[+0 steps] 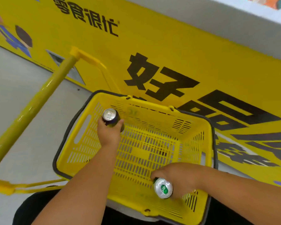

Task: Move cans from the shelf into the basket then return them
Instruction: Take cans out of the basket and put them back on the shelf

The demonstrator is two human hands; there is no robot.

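Left hand (108, 135) wraps a dark can (111, 118) from below, fingers curled round its body, silver top up, at the far-left corner inside the yellow basket (154, 105). Right hand (178, 177) grips a second can (163, 188), silver top with green tab facing the camera, at the near-right part of the basket. Basket floor shows bare mesh between the hands. Yellow pull handle (31, 109) stretches left over grey floor (15, 82). Yellow display panel (152, 46) with black characters stands behind.
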